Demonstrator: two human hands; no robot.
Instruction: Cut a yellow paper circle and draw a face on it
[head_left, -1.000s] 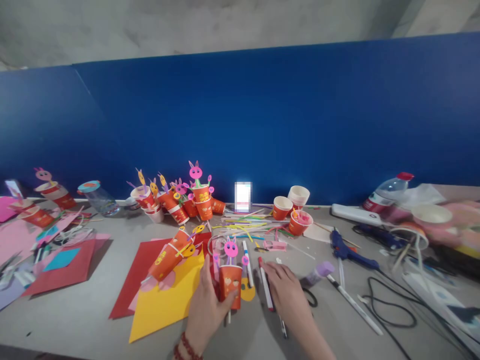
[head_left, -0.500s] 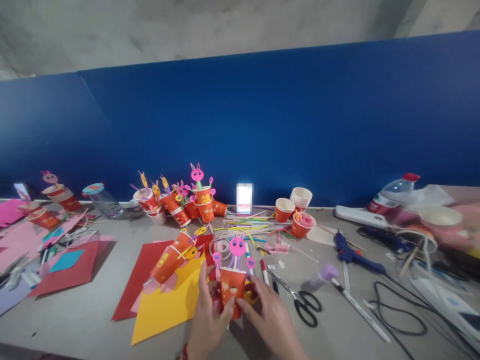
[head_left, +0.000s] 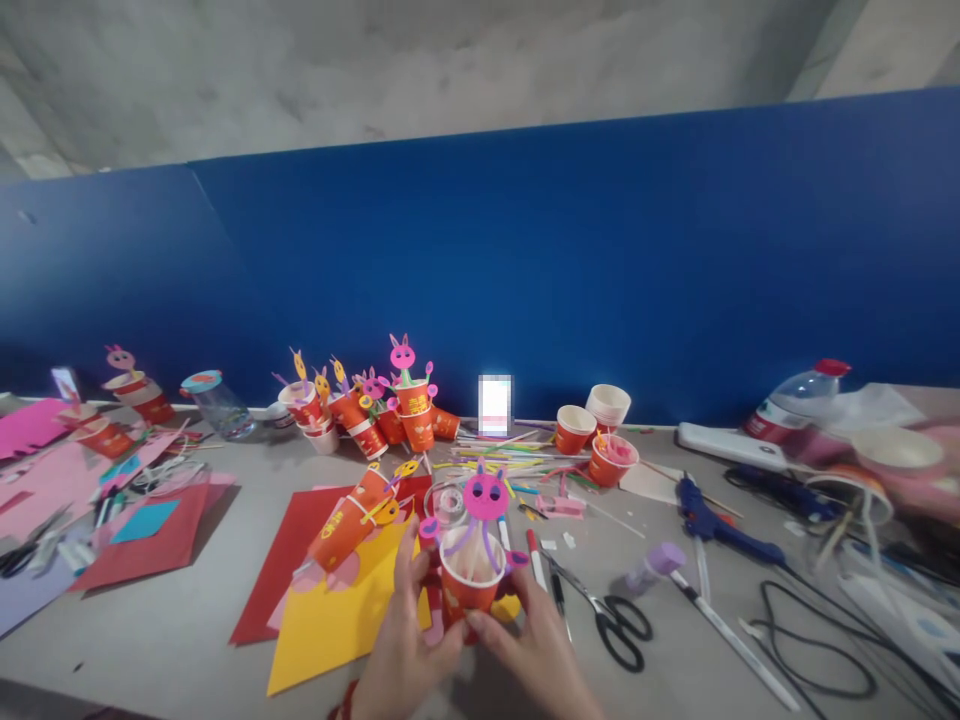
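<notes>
Between my two hands is a red paper cup (head_left: 471, 590) with a white rim, its mouth tilted toward me so that the inside shows. A pink paper bunny head (head_left: 486, 495) rises above it, and purple strips with round pink ends hang out over the rim. My left hand (head_left: 411, 610) is closed around the cup's left side, thumb on the front. From the right, my right hand (head_left: 534, 635) grips it the same way, its thumb close to the other. Yellow paper (head_left: 337, 610) and red paper (head_left: 270, 560) lie left of the hands, partly under a lying decorated cup (head_left: 349, 525).
Black-handled scissors (head_left: 622, 630), a glue stick (head_left: 656, 567) and a blue glue gun (head_left: 720, 525) with its cord lie to the right. Several decorated cups (head_left: 416, 430) stand at the back left. Red cups (head_left: 575, 428) and coloured sticks (head_left: 480, 460) lie behind.
The cup has tipped toward me, so its mouth and inside now show instead of its front. Both hands have stayed around it. The whole view has shifted slightly.
</notes>
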